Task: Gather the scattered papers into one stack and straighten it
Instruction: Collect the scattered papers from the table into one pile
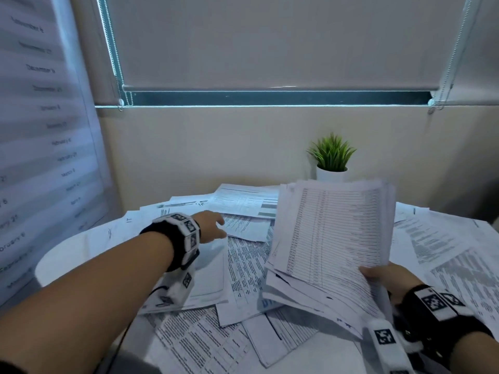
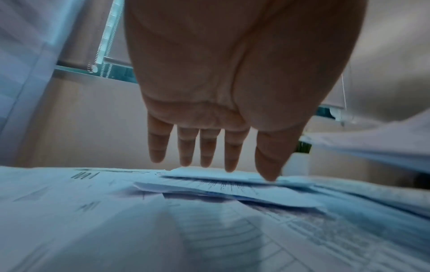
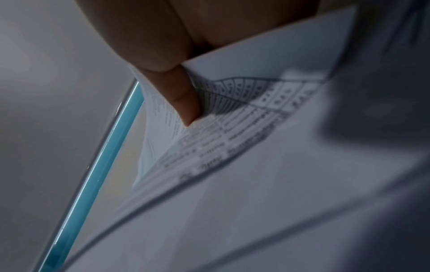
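Pale wall, lowered roller blind (image 1: 270, 41) and a small potted plant (image 1: 331, 157) back the round white table (image 1: 62, 260), which is strewn with printed sheets. My left-hand fingers (image 2: 207, 147) are straight and slightly spread, tips just above or barely touching a small loose sheet (image 2: 209, 174) lying on top of the spread; the wrist view is too blurred to say which. Nothing is held by the left hand (image 1: 212, 226), which reaches forward over the middle of the table. My right hand (image 1: 388, 279) grips the gathered stack (image 1: 334, 228) at its near lower corner, one finger (image 3: 186, 103) tucked between pages, so the bundle stands tilted up off the table and fans out at its far edges. Scattered papers (image 1: 205, 336) are on the table all round it, overlapping, some at angles, a few near the plant. Judgement: collecting is partway, straightening not begun. To do this pickup well I would press the fingertips flat on the small sheet, drag it toward me until an edge lifts off its neighbour, then pinch that edge rather than scrabble at a flat face. Keep the right grip firm; a fanned stack held by one corner may shed sheets.
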`<move>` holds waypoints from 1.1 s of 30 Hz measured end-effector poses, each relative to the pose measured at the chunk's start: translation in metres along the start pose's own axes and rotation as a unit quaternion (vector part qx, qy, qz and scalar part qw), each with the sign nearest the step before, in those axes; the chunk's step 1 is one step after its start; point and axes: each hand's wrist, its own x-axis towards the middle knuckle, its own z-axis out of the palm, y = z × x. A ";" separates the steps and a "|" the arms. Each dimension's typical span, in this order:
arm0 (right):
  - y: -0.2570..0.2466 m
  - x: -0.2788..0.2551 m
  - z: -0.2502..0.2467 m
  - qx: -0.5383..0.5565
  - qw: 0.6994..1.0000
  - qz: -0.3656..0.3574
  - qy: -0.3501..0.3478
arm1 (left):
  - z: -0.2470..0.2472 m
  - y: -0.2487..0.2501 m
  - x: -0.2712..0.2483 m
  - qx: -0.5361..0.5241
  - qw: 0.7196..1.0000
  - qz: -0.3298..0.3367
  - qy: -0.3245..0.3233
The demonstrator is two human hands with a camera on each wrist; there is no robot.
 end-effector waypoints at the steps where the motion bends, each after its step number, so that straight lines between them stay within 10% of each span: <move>1: 0.001 0.001 0.000 0.006 1.000 0.001 0.001 | 0.002 0.005 0.008 0.043 0.999 -0.002 -0.025; 16: 0.009 0.011 0.000 0.048 0.999 -0.003 0.010 | 0.019 0.027 0.005 0.185 0.971 0.047 -0.146; 27: 0.009 0.010 0.000 0.070 0.997 -0.008 -0.008 | 0.021 0.011 0.025 0.160 0.986 0.043 0.012; 33: 0.015 0.016 -0.001 0.068 0.998 0.000 0.000 | 0.038 0.011 0.075 0.184 0.981 0.014 -0.057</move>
